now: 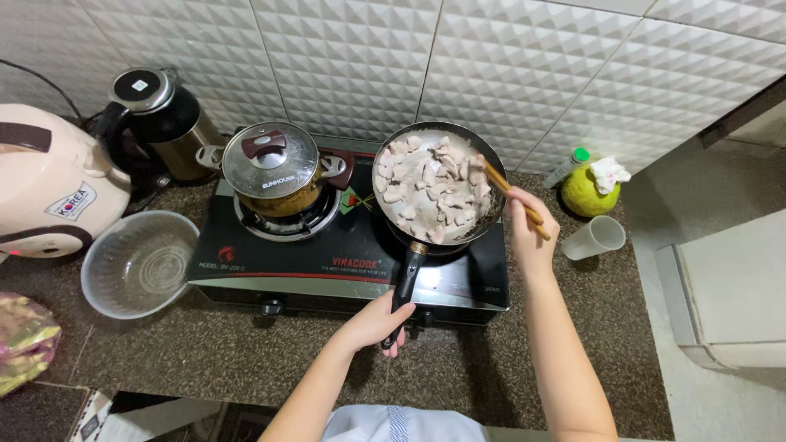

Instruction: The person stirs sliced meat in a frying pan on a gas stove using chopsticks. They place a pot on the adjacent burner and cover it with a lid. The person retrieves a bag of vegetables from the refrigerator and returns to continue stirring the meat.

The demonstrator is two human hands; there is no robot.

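Note:
A dark frying pan (385, 155) full of pale meat pieces (431, 188) sits on the right burner of a black two-burner gas stove (344, 262). My left hand (378, 322) grips the end of the pan's black handle (407, 282) at the stove's front edge. My right hand (526, 229) holds wooden chopsticks (506, 188) at the pan's right rim, their tips among the meat.
A lidded golden pot (274, 168) stands on the left burner. A kettle (164, 123) and a pink rice cooker (53, 192) are at the back left, with a clear bowl (139, 263) in front. A white cup (596, 237) and a yellow-green round container (588, 192) stand right of the stove.

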